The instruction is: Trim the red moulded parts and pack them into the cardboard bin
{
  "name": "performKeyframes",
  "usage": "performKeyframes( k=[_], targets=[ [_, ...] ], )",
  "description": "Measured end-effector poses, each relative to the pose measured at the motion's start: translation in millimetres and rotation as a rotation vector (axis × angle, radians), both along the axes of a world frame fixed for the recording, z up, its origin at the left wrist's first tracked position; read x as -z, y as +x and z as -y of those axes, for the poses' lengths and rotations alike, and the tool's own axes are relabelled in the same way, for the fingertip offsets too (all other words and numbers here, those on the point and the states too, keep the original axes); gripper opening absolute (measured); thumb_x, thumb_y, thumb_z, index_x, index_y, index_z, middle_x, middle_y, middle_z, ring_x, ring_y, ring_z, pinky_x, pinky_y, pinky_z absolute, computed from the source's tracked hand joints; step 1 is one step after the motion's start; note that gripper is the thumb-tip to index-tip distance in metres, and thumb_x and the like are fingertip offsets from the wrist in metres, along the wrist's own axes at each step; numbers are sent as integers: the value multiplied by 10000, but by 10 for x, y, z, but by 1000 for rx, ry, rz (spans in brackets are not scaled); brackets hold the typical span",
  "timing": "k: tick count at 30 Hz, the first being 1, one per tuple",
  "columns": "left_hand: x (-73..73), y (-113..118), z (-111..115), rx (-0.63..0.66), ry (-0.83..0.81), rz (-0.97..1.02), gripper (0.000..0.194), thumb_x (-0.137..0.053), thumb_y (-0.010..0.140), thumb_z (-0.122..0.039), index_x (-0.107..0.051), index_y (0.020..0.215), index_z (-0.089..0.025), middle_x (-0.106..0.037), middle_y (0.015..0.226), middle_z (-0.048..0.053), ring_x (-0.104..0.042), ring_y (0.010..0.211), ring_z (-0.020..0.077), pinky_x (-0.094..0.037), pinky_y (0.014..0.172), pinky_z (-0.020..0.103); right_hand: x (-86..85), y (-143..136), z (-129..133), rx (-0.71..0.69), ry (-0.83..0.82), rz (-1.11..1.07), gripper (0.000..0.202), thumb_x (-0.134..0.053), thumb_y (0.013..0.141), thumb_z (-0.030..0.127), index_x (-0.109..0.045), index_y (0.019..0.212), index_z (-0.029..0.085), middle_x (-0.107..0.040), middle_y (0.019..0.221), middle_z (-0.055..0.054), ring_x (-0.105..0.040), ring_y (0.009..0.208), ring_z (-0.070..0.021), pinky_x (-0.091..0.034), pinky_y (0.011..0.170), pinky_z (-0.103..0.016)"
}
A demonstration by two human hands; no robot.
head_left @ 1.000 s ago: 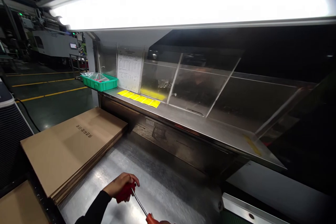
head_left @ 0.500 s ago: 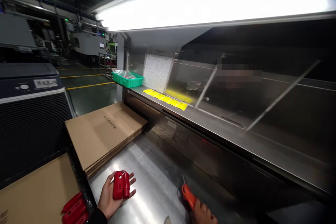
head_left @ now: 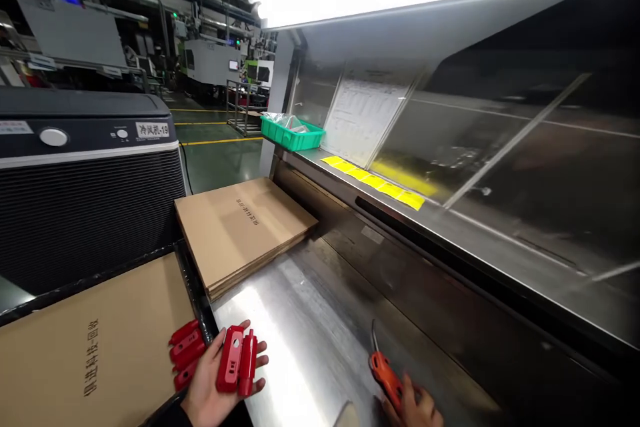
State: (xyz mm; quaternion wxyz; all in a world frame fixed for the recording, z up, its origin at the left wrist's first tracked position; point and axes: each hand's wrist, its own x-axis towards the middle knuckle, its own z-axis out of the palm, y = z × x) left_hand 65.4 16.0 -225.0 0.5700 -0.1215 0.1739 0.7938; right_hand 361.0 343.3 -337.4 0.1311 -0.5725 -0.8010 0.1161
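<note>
- Head view: the left hand [head_left: 213, 383] lay palm up with its fingers spread flat, carrying two red plastic parts [head_left: 237, 361] side by side on the palm, not gripped.
- Just left of that hand, more red parts [head_left: 186, 351] lay at the edge of a large cardboard sheet [head_left: 85, 353].
- The right hand [head_left: 415, 407] was closed around the orange handle of a cutting tool [head_left: 384, 370], its metal tip pointing up and away over the steel bench [head_left: 310, 320].
- Beyond the left hand lay a stack of flat cartons [head_left: 240, 227]; far off stood a green bin [head_left: 293, 135].
- Judged step: trimmed parts being carried leftwards. The next move would call for tipping them gently beside the others.
</note>
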Motion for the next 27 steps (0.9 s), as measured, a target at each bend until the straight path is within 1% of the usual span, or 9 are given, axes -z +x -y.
performKeyframes(
  k=[2,4,7,9,12,16,20,23,27],
  targets=[
    [-75,39,-42,33,6,1,725,-512,897,-487,-197,1503,-244,-629,1260,221,-587,1166,402,-445,929,574,-246,-262,412,-44,-36,-231,726,-380,726,553,-471,1299,117,-496,1253,-263,-541,1062,-465,-401,878,-650],
    [-162,95,-102,29,9,-25,762,-561,882,-430,-166,1510,-256,-645,1246,202,-577,1191,388,-432,976,554,-470,-623,992,-171,-110,-397,636,-403,781,576,-462,1289,198,-576,1210,-163,-627,961,-291,-512,856,-448],
    [-357,179,-174,-57,42,-165,894,-693,781,-283,-165,1496,-378,-654,1264,103,-506,1283,348,-385,1069,510,-817,-1239,1861,-349,-622,-950,696,-572,759,614,-430,1334,250,-576,1246,-138,-650,895,-226,-545,742,-362],
    [-519,197,-175,-100,52,-320,1005,-763,687,-234,-176,1471,-461,-629,1307,57,-435,1338,359,-362,1089,537,-1100,-1573,2215,-386,-912,-1216,824,-748,630,572,-442,1326,255,-551,1334,-134,-649,1025,-253,-529,860,-379],
    [-727,116,-85,-109,-11,-599,984,-826,607,-272,-314,1429,-447,-565,1389,62,-415,1340,406,-378,1077,557,-1547,-1794,2340,-397,-1120,-1426,926,-868,531,446,-440,1318,208,-635,1244,-141,-625,1122,-290,-445,1014,-441],
    [-917,-110,172,-20,-142,-971,777,-849,585,-298,-556,1305,-305,-525,1432,97,-481,1286,410,-449,1043,502,-1957,-1765,2240,-545,-1042,-1348,937,-882,551,385,-435,1358,218,-652,1230,-126,-594,1169,-299,-408,1047,-466],
    [-1177,-217,484,-12,-317,-1142,815,-871,553,-276,-563,1302,-368,-554,1410,46,-485,1300,348,-470,1039,444,-2118,-1831,2307,-713,-1029,-1279,784,-826,656,393,-468,1345,288,-597,1324,-89,-565,1205,-276,-413,1043,-439],
    [-1389,-194,678,-102,-389,-1157,925,-895,500,-269,-515,1329,-426,-566,1395,31,-493,1294,346,-509,992,458,-2175,-1984,2445,-745,-1102,-1332,770,-840,625,416,-495,1304,312,-562,1369,-66,-565,1202,-269,-457,985,-372],
    [-1498,-174,869,-215,-446,-1183,942,-889,508,-284,-495,1356,-403,-566,1385,61,-491,1289,370,-521,971,486,-2225,-2179,2595,-774,-1222,-1254,810,-834,595,494,-483,1297,294,-581,1342,-88,-566,1203,-301,-501,900,-353]
  ],
)
